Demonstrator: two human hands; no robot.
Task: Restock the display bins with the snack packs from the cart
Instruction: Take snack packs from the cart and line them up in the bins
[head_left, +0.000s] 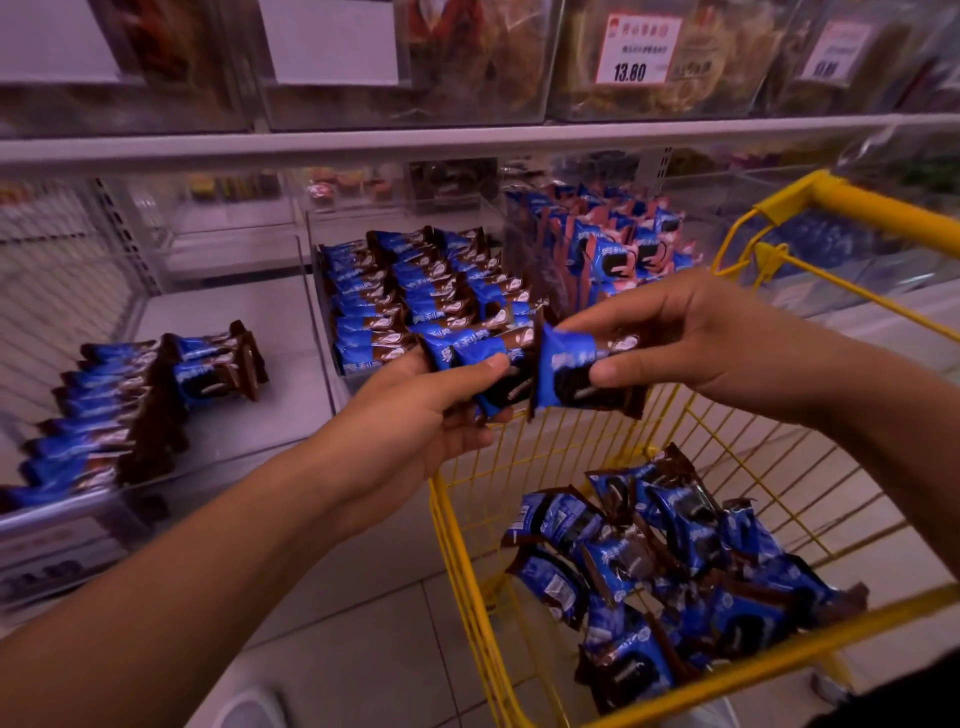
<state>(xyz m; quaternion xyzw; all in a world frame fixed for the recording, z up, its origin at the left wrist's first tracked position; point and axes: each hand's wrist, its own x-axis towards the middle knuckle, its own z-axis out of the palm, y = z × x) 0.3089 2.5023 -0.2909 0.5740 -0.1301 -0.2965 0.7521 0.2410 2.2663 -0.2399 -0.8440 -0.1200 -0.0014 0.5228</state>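
Squaring blue-and-brown foil snack packs (470, 371): stack gripped by left hand (415, 415), one pinched by right hand (691, 338); edges best aligned before binning in clear acrylic display bin (324, 312)

upper bins (395, 62) blurred, cart (857, 202) cropped right

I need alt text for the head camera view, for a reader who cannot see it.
Two bare hands hold blue snack packs above a yellow wire cart: the left hand grips a few packs, the right hand pinches one pack. Clear display bins behind hold rows of similar packs.
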